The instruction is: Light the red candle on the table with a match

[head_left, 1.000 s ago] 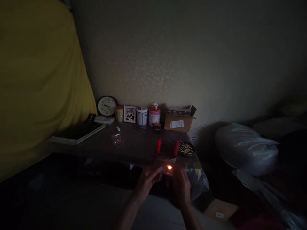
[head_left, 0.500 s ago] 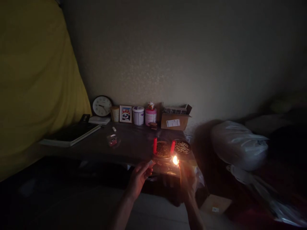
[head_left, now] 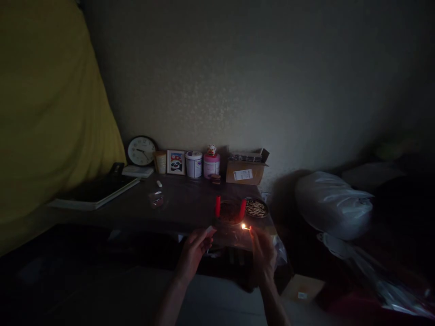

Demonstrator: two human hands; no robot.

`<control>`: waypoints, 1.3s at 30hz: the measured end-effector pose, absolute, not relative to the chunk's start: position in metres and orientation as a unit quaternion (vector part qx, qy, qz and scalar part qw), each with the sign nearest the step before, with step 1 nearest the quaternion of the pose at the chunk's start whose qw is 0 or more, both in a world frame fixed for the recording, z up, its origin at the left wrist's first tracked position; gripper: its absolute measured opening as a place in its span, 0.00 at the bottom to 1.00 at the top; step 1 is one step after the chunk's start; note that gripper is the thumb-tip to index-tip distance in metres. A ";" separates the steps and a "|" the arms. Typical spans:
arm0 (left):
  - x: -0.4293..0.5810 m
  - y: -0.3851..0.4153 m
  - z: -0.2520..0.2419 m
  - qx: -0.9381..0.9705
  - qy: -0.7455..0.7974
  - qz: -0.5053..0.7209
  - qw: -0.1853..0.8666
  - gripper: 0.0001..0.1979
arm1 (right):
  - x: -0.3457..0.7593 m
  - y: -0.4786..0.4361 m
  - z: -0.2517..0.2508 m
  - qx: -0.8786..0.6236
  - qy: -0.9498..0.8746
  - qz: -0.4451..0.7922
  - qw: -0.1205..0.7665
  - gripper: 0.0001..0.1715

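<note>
A lit match (head_left: 247,227) is pinched in my right hand (head_left: 263,251), its small flame at the left end, just in front of the right red candle (head_left: 242,210). My left hand (head_left: 194,251) is closed on a small pale flat piece (head_left: 210,231), whose kind is too dim to make out. The left red candle (head_left: 218,206) stands upright; the right one leans slightly. Both are at a round dish (head_left: 230,222) with dark contents. No flame shows on either candle. Beside them a round tin (head_left: 266,211) holds many matchsticks.
Along the wall stand a clock (head_left: 141,151), a picture frame (head_left: 176,163), a white tub (head_left: 194,165), a pink tub (head_left: 211,167) and a cardboard box (head_left: 245,174). A clear packet (head_left: 157,200) lies left on the table (head_left: 190,203). A white plastic bag (head_left: 335,203) is at right.
The match flame has shrunk from a bright flare to a small point, and the scene is darker. Both hands stay in nearly the same place; the view has shifted slightly.
</note>
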State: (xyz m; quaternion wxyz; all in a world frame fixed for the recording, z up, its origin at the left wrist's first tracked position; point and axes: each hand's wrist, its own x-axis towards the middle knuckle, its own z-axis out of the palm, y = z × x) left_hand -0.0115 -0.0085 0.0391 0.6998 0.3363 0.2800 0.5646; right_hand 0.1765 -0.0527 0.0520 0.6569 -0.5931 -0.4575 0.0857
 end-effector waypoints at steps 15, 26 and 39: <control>-0.014 -0.008 0.042 0.323 0.271 0.576 0.700 0.14 | 0.160 -0.038 0.077 -0.534 -0.490 0.167 0.669 0.15; -0.013 -0.009 0.045 0.317 0.272 0.576 0.702 0.12 | 0.151 -0.011 0.088 -0.504 -0.489 0.172 0.691 0.13; -0.013 -0.007 0.047 0.315 0.277 0.571 0.706 0.12 | 0.145 0.022 0.090 -0.488 -0.474 0.207 0.703 0.15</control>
